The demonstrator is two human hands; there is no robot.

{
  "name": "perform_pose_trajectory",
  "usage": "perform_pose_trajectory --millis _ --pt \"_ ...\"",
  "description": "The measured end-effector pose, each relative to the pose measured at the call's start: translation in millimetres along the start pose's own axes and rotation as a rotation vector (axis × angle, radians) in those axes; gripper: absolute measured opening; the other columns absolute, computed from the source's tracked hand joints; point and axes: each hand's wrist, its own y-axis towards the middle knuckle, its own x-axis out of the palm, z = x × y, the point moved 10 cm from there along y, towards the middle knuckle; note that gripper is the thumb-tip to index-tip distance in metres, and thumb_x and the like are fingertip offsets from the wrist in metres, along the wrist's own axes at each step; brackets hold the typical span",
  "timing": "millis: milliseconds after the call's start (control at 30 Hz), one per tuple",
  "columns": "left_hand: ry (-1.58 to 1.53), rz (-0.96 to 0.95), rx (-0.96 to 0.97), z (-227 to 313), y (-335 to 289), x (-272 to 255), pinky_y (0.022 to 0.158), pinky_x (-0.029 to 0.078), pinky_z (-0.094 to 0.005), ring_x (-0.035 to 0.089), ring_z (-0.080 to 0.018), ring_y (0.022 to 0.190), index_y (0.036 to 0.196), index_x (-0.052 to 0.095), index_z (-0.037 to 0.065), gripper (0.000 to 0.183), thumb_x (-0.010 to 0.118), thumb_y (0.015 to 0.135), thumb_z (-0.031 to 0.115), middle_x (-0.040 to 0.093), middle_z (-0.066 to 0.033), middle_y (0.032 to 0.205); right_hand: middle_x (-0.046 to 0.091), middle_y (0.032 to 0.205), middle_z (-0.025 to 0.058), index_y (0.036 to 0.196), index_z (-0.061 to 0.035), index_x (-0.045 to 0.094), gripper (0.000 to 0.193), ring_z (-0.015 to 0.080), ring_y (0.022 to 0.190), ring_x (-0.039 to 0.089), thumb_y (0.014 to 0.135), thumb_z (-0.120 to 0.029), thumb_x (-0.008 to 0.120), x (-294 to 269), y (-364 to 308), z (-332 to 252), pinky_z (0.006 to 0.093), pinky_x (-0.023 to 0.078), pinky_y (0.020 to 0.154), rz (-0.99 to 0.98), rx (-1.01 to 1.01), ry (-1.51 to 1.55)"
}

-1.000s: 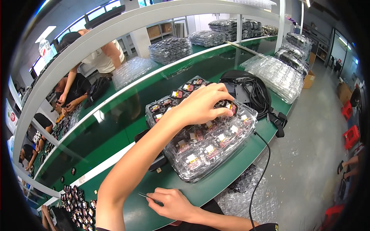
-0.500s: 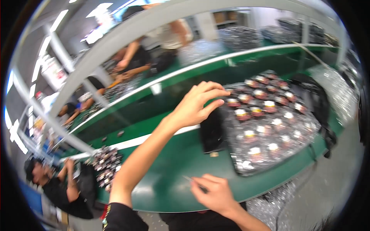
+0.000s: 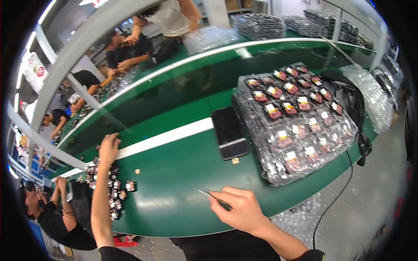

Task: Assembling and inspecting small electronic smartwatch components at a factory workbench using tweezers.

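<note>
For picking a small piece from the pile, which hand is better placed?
Probably the left hand: it is close to the pile of small pieces, while the right hand is farther away and holds a thin metal tool.

Within approx 1 sec, L hand [image 3: 109, 149] went from tray stack [image 3: 300, 130] to nr parts pile [image 3: 116, 192]. Phone [image 3: 229, 130] now unobstructed.

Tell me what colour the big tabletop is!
The tabletop is green, best seen in the head view.
</note>
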Motion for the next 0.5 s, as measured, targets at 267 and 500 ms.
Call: perform_pose_trajectory --millis 267,500 --pt "-0.531 -0.299 0.533 261.1 -81.5 -36.8 0.097 0.058 -0.0424 0.071 -0.0326 0.108 0.143 0.071 0.005 0.051 0.084 0.094 0.01 0.074 -0.0162 0.12 0.065 0.069 0.0059 0.107 0.0033 0.085 0.015 0.0087 0.051 0.054 0.092 -0.001 0.085 -15.2 4.0 11.2 0.0283 0.04 0.047 0.116 0.169 0.014" --pt "-0.5 -0.32 0.762 332.0 -150.9 -33.7 0.085 0.061 -0.0411 0.072 -0.0289 0.097 0.143 0.075 0.013 0.062 0.093 0.086 0.026 0.07 -0.0088 0.124 0.067 0.069 0.0044 0.105 0.0052 0.085 0.017 0.0055 0.052 0.054 0.089 0.004 0.087 -13.8 8.7 13.2 0.0252 0.039 0.048 0.104 0.201 -0.037"
